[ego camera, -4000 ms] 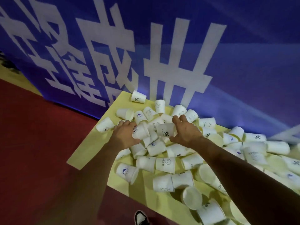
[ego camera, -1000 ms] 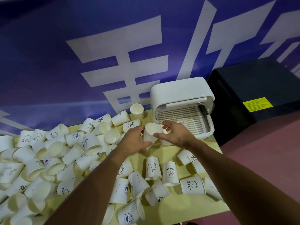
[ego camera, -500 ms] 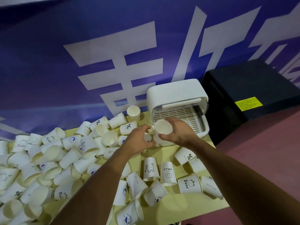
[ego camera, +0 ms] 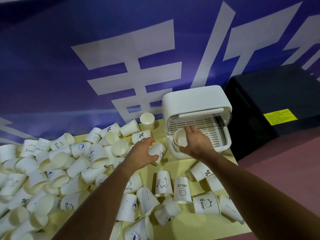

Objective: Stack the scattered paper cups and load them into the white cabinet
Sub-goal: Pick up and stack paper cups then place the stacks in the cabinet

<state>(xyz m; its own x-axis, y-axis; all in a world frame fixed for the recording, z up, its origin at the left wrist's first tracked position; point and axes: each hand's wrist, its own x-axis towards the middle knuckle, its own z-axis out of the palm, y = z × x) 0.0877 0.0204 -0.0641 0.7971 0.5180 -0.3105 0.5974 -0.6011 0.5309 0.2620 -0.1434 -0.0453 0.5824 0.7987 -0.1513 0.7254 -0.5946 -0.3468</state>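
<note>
The cup stack [ego camera: 181, 142] is held in the right grip [ego camera: 197, 144], fingers wrapped round it, at the front left of the open white cabinet [ego camera: 195, 99]. The cabinet stands at the back right corner of the yellow counter [ego camera: 160, 125]. The left grip [ego camera: 141, 153] curls round a lying cup [ego camera: 159, 150] just beside it. Loose cups [ego camera: 69, 161] cover the counter's left side.
</note>
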